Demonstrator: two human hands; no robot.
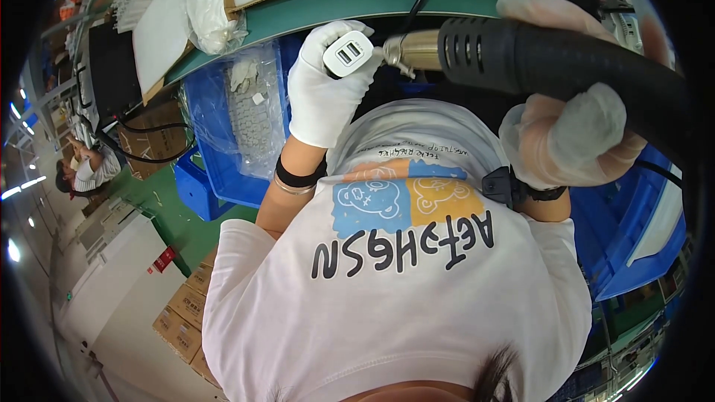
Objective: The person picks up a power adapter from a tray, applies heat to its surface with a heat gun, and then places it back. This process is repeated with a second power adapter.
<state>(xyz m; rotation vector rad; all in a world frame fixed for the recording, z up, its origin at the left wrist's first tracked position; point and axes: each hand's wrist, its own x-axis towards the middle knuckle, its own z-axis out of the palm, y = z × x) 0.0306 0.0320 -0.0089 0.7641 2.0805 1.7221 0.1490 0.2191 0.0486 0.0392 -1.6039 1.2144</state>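
Observation:
My left hand [322,93], in a white glove, grips a small white charger plug [348,54] with two ports facing up. My right hand [573,130], in a thin translucent glove, is wrapped around the black handle of a heat gun [514,52]. The gun's metal nozzle [410,50] points left and its tip sits right beside the plug. Both are held up in front of my white printed shirt, just below the edge of a green workbench [357,1].
A blue crate [223,156] lined with a clear bag of white parts stands at the left, another blue bin [640,231] at the right. Cardboard sheets and bagged parts lie on the bench. Cartons [182,313] sit on the green floor; another person [86,167] sits far left.

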